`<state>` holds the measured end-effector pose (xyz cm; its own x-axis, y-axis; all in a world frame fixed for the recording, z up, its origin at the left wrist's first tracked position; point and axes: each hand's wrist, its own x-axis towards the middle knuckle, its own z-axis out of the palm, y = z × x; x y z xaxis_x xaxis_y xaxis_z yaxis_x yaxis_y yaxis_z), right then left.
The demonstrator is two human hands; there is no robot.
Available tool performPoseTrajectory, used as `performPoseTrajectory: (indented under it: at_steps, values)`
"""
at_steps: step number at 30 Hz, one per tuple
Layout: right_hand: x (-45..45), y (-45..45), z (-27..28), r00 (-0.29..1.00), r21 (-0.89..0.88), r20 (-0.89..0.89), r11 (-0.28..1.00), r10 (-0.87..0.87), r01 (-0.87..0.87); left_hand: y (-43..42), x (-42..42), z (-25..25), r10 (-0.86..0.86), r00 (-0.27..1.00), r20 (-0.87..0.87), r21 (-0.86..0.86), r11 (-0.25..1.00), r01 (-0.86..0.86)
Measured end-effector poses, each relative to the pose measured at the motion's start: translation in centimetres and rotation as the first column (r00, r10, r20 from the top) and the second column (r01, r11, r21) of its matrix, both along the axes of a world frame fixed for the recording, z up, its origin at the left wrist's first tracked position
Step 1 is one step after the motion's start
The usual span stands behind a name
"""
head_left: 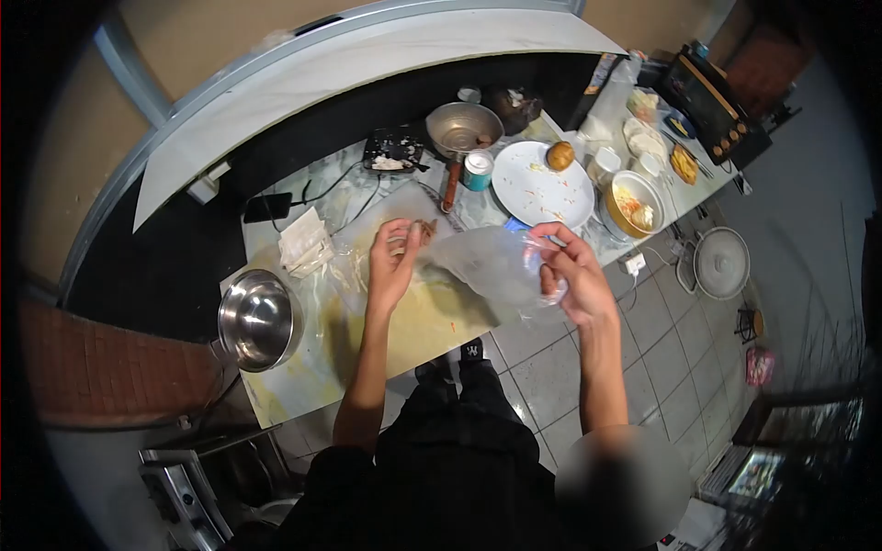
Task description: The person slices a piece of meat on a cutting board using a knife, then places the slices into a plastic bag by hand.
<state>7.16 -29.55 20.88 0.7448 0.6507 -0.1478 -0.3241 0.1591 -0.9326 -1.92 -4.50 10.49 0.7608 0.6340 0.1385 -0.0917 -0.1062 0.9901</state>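
Over bench, plastic bag spans space between hands. Right hand: grip pinching film. Left hand: curled near bag's far end, pinch unclear. Good handling: gentle tension, both ends steadied, clear of white plate.

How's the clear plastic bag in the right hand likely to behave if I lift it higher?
The plastic bag will probably be floppy, as its film looks thin, translucent and creased. It is likely light for its size, since most of it seems to be just film. The glints near the right hand suggest a smooth surface, perhaps slippery.
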Motion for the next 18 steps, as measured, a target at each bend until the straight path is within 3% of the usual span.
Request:
performPoseTrajectory:
  at_steps: [2,3,5,7,9,11,13,14,15,16,17,18]
  values:
    - [-0.5,2.5,0.3,0.99,0.174,-0.136,0.984,0.045,-0.021,0.2,-2.3,1.0,0.015,1.0,0.018,0.041,0.999,-0.016]
    - [-1.0,3.7,0.7,0.989,0.178,-0.137,0.983,0.061,-0.036,-0.2,-3.7,1.7,0.01,0.999,0.034,0.078,0.997,-0.012]
    - [-2.2,5.9,1.5,0.963,-0.041,0.239,0.992,0.122,-0.116,-2.2,-6.1,3.6,-0.175,0.98,0.099,-0.012,0.984,0.177]
    - [-2.6,7.4,0.8,0.842,-0.173,0.4,0.932,0.361,-0.318,-4.7,-6.6,6.7,-0.219,0.971,0.098,0.018,0.976,0.218]
    - [-3.3,8.5,0.5,0.817,-0.151,0.4,0.909,0.415,-0.388,-5.1,-7.0,7.1,-0.246,0.964,0.1,0.052,0.969,0.242]
    - [-3.2,8.9,0.6,0.791,-0.129,0.405,0.885,0.458,-0.447,-4.2,-7.5,6.4,-0.206,0.972,0.115,-0.062,0.975,0.214]
    - [-2.9,9.1,1.0,0.702,-0.051,0.422,0.789,0.573,-0.613,-3.6,-8.6,6.0,-0.184,0.971,0.155,-0.148,0.967,0.207]
    - [-2.9,9.5,0.4,0.734,0.057,0.267,0.75,0.624,-0.659,-3.1,-9.2,5.4,-0.204,0.967,0.152,-0.13,0.966,0.224]
    - [-2.8,9.8,-0.1,0.721,0.058,0.266,0.736,0.64,-0.674,-2.9,-9.4,5.1,-0.224,0.963,0.151,-0.111,0.964,0.242]
    - [-2.5,10.1,-0.6,0.679,0.008,0.327,0.716,0.658,-0.698,-3.5,-9.1,7.0,-0.19,0.971,0.141,0.12,0.977,0.174]
    - [-2.3,10.3,-0.8,0.631,-0.044,0.385,0.696,0.673,-0.716,-3.6,-9.1,7.9,-0.172,0.975,0.14,0.119,0.981,0.156]
    - [-2.1,10.3,-0.6,0.625,-0.014,0.388,0.682,0.678,-0.731,-3.8,-9.1,8.4,-0.097,0.994,-0.039,0.135,0.986,0.102]
